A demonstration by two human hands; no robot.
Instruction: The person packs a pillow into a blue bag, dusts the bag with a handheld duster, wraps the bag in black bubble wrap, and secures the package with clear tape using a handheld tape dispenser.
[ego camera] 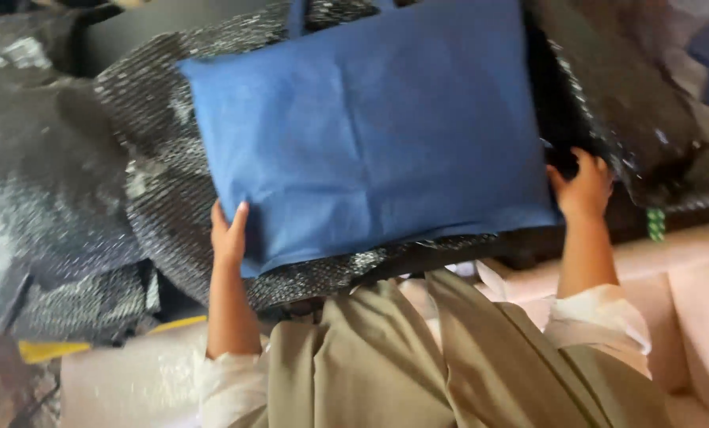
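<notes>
A flat blue fabric bag (366,131) is held at its lower corners, lying tilted across a heap of dark, glittery mesh-like material (160,178) that spreads beneath it and out to the left. The left hand (228,236) is closed on the bag's lower left corner, thumb on the top face and fingers hidden underneath. The right hand (583,186) is pressed against the lower right corner with its fingers curled over the edge toward the dark gap behind; whether the cloth is truly pinched there cannot be told. The bag's handles (297,16) are seen only partly at the top edge of the view. More crumpled dark sheeting (632,95) is piled at the upper right, and grey shiny wrapping (30,198) is bunched at the far left, crowding the bag on both sides. A small green-and-white checked tag (656,224) is seen at the right, just below the dark sheeting. A yellow strip (53,349) shows at the lower left under the mesh, next to pale bubble-textured padding (125,380). Pale pink cushioned blocks (687,301) lie at the lower right. Khaki cloth (418,357) fills the bottom middle, flanked by white rolled sleeves (600,317). The surface under the heap is hidden
</notes>
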